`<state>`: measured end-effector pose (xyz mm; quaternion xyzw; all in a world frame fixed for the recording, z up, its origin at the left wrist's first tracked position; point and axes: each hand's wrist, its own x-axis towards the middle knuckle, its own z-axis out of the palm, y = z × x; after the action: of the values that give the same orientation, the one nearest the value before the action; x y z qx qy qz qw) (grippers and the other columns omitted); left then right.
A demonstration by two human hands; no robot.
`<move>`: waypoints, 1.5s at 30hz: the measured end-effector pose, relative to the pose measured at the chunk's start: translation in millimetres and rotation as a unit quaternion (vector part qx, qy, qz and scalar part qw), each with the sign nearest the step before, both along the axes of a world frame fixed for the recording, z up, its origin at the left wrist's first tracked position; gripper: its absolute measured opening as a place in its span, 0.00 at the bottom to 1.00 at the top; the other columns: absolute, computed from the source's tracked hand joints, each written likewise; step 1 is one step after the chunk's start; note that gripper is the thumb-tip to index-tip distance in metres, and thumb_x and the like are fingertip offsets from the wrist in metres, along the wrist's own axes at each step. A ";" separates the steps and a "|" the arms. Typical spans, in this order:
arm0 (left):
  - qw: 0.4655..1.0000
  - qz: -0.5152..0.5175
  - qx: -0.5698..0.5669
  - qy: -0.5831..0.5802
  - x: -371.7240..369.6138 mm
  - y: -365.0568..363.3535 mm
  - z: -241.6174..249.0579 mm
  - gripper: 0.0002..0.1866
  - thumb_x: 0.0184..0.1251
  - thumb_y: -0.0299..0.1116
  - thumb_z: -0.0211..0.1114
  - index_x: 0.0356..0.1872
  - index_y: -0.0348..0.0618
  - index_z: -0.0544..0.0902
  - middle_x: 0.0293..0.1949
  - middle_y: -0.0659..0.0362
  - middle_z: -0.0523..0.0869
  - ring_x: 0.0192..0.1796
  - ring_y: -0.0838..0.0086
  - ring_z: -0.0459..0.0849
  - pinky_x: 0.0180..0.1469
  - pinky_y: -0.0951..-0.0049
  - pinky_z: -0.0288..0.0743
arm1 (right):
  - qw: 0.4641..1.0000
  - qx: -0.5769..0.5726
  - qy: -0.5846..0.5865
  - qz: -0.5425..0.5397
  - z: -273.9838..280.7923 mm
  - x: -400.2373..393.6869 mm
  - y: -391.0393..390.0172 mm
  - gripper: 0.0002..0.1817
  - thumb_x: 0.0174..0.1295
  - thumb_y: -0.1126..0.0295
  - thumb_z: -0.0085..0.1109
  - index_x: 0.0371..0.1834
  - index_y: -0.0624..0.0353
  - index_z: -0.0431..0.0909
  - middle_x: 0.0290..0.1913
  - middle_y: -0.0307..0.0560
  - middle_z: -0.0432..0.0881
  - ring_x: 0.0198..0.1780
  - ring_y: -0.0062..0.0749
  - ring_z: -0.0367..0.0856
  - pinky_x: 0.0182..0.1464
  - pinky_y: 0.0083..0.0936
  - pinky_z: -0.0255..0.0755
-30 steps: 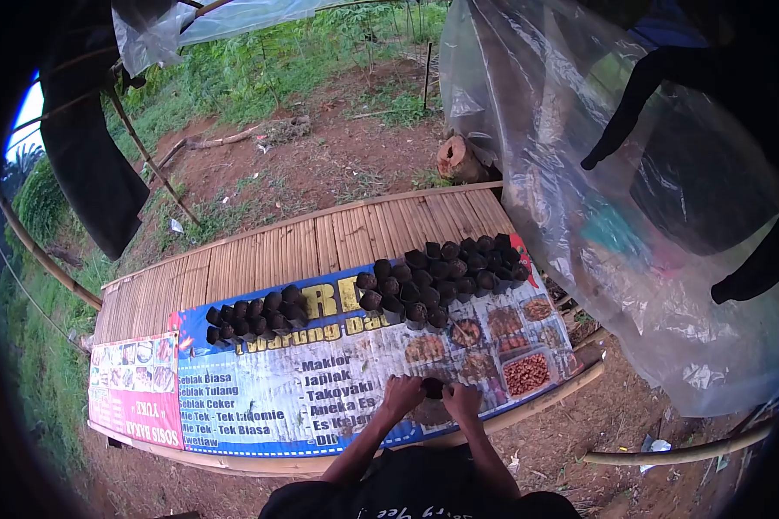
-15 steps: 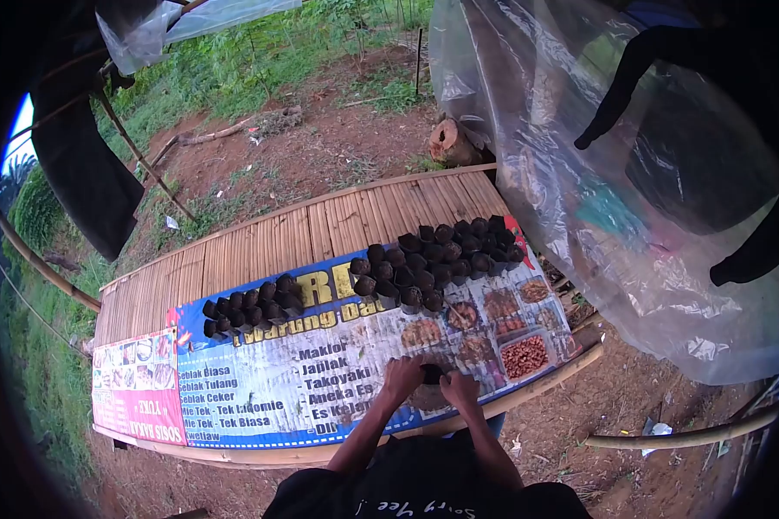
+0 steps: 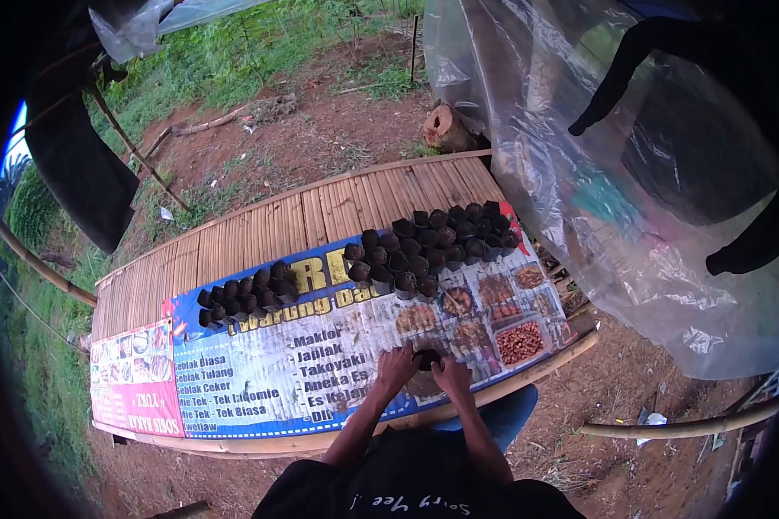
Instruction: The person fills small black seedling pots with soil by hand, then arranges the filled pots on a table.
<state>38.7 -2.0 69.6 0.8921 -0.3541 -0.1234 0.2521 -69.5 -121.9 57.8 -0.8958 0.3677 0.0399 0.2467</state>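
A small black plastic seedling bag (image 3: 425,358) is between my hands near the front edge of the table. My left hand (image 3: 396,367) grips its left side, and my right hand (image 3: 452,375) holds the right side, with the fingers of both closed at the rim. Dark shadow hides what is inside this bag. Farther back on the printed banner (image 3: 260,381), a large cluster of similar black bags (image 3: 433,246) stands upright, packed close together. To the left is a smaller group of bags (image 3: 247,294), several of them filled with dark soil.
Bamboo slats (image 3: 260,225) form the tabletop, with a bamboo pole (image 3: 528,376) along its front edge. Clear plastic sheeting (image 3: 545,173) hangs at the right. Another bamboo pole (image 3: 684,430) juts in at lower right. A cut log (image 3: 448,128) lies behind the table.
My hands and the bag appear slightly higher and farther left, as the whole view has shifted a little. My right hand sits a bit higher against the bag. The grouped bags stay in place.
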 end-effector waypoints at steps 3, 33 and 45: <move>1.000 -0.020 0.000 -0.010 2.6 0.7 -5.8 0.13 0.58 0.38 0.60 0.35 0.38 0.75 0.26 0.42 0.83 0.31 0.47 0.83 0.35 0.48 0.74 | 1.000 0.024 -0.009 0.006 -5.3 3.9 2.9 0.19 0.58 0.50 0.56 0.34 0.55 0.81 0.34 0.55 0.84 0.41 0.55 0.82 0.46 0.48 0.72; 0.999 -0.004 -0.051 0.014 -3.8 8.3 -2.3 0.10 0.56 0.34 0.60 0.35 0.40 0.78 0.33 0.48 0.81 0.37 0.53 0.82 0.46 0.54 0.71 | 0.996 -0.041 -0.074 0.021 1.6 4.6 3.3 0.13 0.58 0.58 0.54 0.28 0.56 0.80 0.30 0.57 0.81 0.39 0.54 0.77 0.46 0.48 0.66; 0.996 0.019 -0.088 0.019 -21.3 4.9 -8.6 0.08 0.54 0.34 0.61 0.32 0.41 0.78 0.31 0.51 0.81 0.33 0.52 0.81 0.43 0.55 0.71 | 0.990 -0.027 -0.121 0.069 11.5 -3.6 -12.4 0.13 0.58 0.59 0.56 0.27 0.57 0.79 0.27 0.61 0.78 0.35 0.60 0.76 0.42 0.50 0.68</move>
<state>17.4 2.8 61.0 0.8704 -0.3419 -0.1035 0.3387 -73.1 -134.4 69.3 -0.9235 0.2740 -0.0617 0.2612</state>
